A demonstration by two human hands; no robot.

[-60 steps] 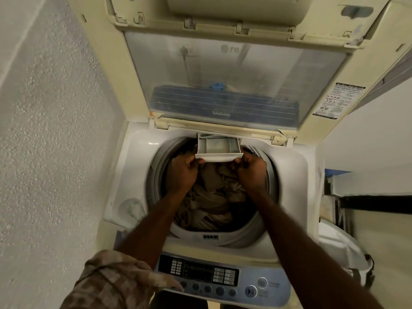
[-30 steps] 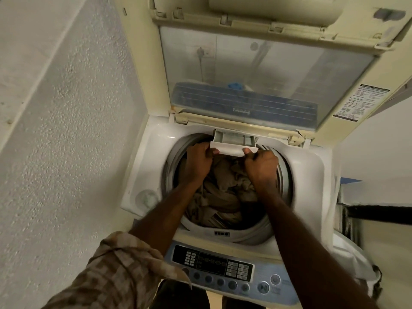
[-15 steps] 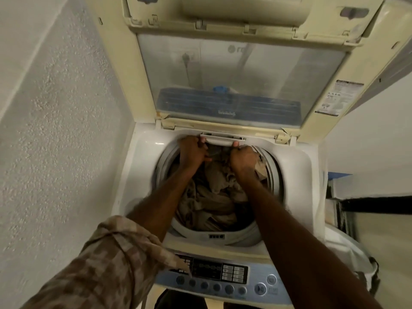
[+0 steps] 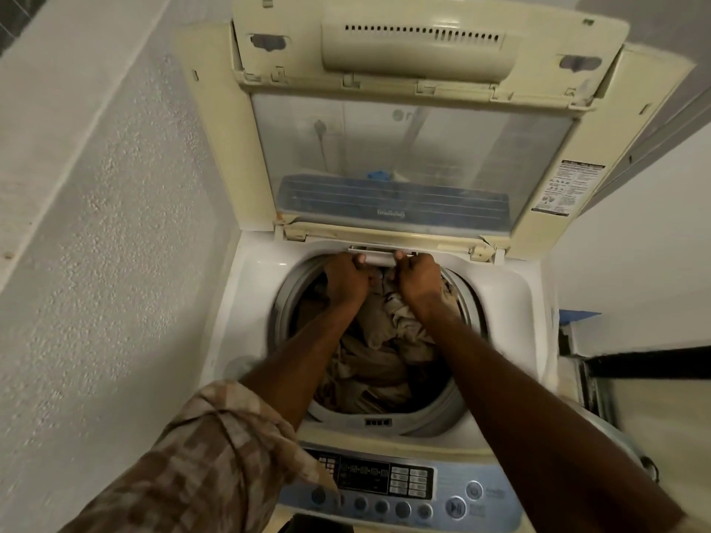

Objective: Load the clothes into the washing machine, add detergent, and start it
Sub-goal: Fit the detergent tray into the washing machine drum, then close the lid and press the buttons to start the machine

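Both hands, left hand (image 4: 346, 277) and right hand (image 4: 417, 278), pinch the detergent drawer (image 4: 379, 256) at the washing machine's (image 4: 254, 302) back rim; clothes (image 4: 381, 340) fill the drum. The lid (image 4: 415, 148) stands open.

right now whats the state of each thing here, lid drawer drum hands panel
washer lid: open, propped upright
detergent drawer: pushed in, almost flush with the rim
drum: loaded with brownish clothes
left hand: on the drawer front, fingers curled
right hand: on the drawer front, fingers curled
control panel: display looks dark, no sign it has started
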